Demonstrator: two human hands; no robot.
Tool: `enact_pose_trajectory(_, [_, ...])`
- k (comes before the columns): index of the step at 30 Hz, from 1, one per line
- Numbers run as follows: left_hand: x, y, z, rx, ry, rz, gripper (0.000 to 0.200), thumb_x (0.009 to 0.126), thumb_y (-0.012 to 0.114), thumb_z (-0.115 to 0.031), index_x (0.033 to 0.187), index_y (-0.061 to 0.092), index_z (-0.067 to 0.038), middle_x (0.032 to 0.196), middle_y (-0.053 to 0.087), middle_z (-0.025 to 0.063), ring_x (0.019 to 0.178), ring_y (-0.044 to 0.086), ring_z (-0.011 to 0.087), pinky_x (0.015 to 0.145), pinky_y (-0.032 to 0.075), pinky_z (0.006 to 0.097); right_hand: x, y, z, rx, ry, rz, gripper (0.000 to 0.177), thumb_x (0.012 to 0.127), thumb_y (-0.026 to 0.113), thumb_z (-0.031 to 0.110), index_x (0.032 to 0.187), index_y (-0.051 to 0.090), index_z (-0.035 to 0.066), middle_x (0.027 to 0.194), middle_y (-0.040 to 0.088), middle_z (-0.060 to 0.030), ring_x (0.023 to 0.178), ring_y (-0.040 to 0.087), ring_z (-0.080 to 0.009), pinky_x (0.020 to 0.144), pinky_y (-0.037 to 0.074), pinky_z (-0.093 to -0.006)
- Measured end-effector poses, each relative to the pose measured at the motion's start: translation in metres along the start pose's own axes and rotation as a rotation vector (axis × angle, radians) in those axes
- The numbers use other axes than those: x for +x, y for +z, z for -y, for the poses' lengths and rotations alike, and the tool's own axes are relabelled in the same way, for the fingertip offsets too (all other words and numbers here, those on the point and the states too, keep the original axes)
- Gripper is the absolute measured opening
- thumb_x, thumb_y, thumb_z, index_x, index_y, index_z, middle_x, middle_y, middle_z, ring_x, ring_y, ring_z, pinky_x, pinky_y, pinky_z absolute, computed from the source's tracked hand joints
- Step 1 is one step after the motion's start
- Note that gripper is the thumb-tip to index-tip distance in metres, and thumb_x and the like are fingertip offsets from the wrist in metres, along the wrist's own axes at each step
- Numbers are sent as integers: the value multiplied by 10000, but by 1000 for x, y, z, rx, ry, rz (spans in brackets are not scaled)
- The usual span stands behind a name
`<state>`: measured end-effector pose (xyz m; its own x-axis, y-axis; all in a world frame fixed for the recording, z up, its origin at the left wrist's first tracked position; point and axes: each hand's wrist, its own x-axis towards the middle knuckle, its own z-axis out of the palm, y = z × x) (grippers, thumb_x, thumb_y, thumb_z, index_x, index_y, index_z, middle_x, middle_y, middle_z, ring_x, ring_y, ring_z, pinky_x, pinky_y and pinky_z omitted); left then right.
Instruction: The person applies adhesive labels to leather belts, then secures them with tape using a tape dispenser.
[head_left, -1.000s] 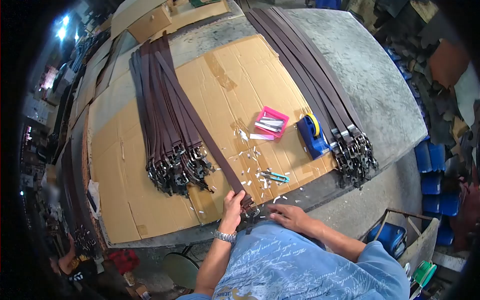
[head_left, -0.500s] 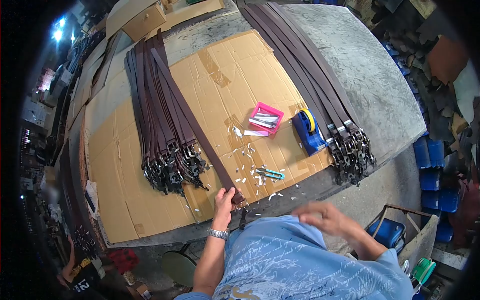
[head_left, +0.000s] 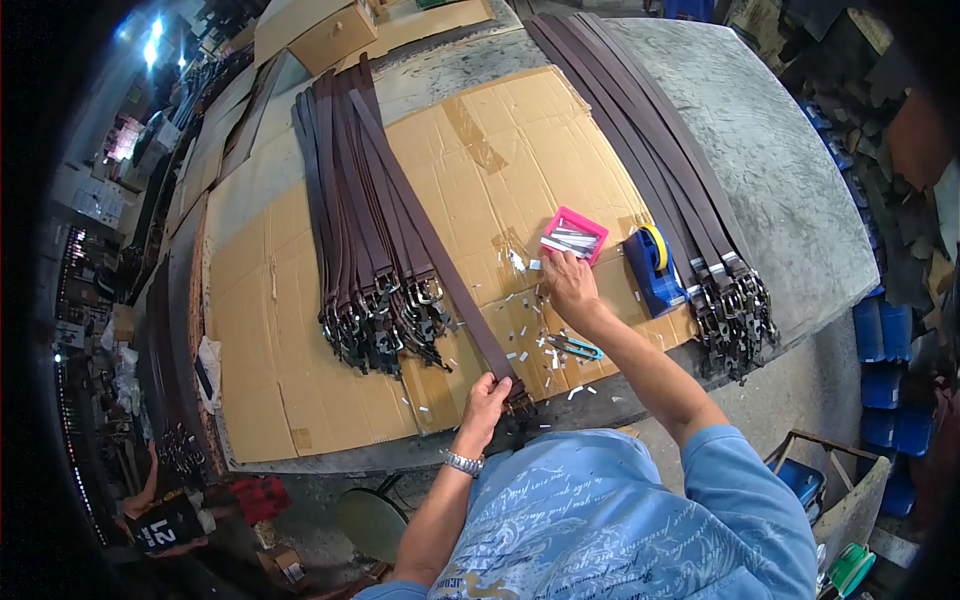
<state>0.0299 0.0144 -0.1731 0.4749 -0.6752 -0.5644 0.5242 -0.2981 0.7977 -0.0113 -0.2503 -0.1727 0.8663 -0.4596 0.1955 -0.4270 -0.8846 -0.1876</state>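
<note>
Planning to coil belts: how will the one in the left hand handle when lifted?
The held belt probably sags and bends, being long and thin. The buckle by the left hand likely makes that end heavier. Its far end may drag neighbours, lying over other belts.

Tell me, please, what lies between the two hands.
From left hand to right hand, the head view shows the held brown belt, then white scraps on the cardboard sheet.

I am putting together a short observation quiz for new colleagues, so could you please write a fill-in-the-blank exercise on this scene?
1. The left hand holds a dark brown ____ near its buckle end.
2. The right hand is at a small tray coloured ____.
3. The tape dispenser has a ____ body.
4. The tray rests on flattened ____.
Missing words: belt; pink; blue; cardboard.
</note>
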Motion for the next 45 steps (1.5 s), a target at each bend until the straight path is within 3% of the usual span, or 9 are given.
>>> enact_pose_trajectory(7, [-7, 3, -4, -133, -12, 41, 194, 961, 571, -140, 1119, 543, -31, 1022, 645, 34, 871, 624, 85, 747, 517, 233, -19, -2, -5, -87, -107, 85, 230, 740, 605, 79, 970, 602, 82, 978, 544, -88, 980, 540, -245, 785, 428, -383])
enact_pose_trajectory(11, [-3, 7, -6, -55, -28, 7, 222, 948, 585, -142, 1135, 545, -30, 1009, 646, 35, 867, 619, 89, 723, 514, 230, -37, -2, -7, 303, 71, -104, 198, 767, 608, 68, 965, 612, 69, 810, 584, -94, 813, 612, -248, 725, 470, -412])
enact_pose_trajectory(13, [-7, 18, -19, -51, 29, 29, 247, 941, 590, -140, 1154, 540, -26, 1027, 643, 44, 879, 614, 93, 726, 504, 222, -48, -28, 3, 1100, 512, 124, 251, 824, 570, 51, 1074, 588, 40, 809, 607, -96, 746, 636, -205, 628, 511, -367])
enact_pose_trajectory(14, [-10, 22, -26, -28, 31, 41, 288, 916, 615, -107, 1174, 525, -15, 1064, 634, 63, 918, 611, 109, 773, 508, 235, -54, -41, 6, 1309, 572, 231, 332, 870, 547, 59, 1201, 530, 38, 832, 615, -81, 721, 639, -150, 556, 519, -288])
enact_pose_trajectory(18, [-11, 41, -41, -27, 62, 115, 404, 858, 694, -77, 1200, 493, -2, 1106, 617, 88, 990, 604, 133, 876, 504, 279, -80, -62, 27, 1638, 731, 296, 407, 913, 578, 121, 1294, 445, 78, 919, 609, -48, 760, 645, -122, 551, 512, -250])
enact_pose_trajectory(27, [-13, 62, -51, 27, 160, 40, 272, 898, 655, -108, 1122, 557, 10, 1023, 661, 72, 924, 633, 123, 871, 509, 271, -94, -69, 55, 1676, 640, 332, 517, 914, 588, 133, 1376, 362, 86, 978, 595, -27, 861, 598, -105, 644, 515, -252])
enact_pose_trajectory(33, [-11, 46, -46, 72, 164, 11, 247, 898, 645, -102, 1111, 571, 0, 996, 659, 47, 859, 609, 85, 800, 492, 230, -83, -41, 36, 1253, 352, 246, 403, 897, 615, 99, 1280, 492, 71, 868, 587, -26, 779, 563, -81, 593, 469, -232])
enact_pose_trajectory(39, [-23, 50, -58, 40, 182, 18, 251, 884, 657, -79, 1101, 559, 1, 1013, 645, 43, 883, 598, 81, 812, 492, 235, -81, -68, 41, 1489, 612, 216, 182, 886, 627, 128, 1046, 577, 57, 802, 590, -16, 679, 553, -86, 560, 444, -238])
enact_pose_trajectory(45, [-27, 54, -59, -68, 187, 49, 340, 862, 668, -30, 1156, 505, 19, 1058, 636, 84, 924, 618, 114, 841, 516, 255, -88, -68, 52, 1493, 595, 299, 153, 891, 626, 135, 1018, 577, 65, 798, 590, 5, 659, 555, -70, 533, 432, -229])
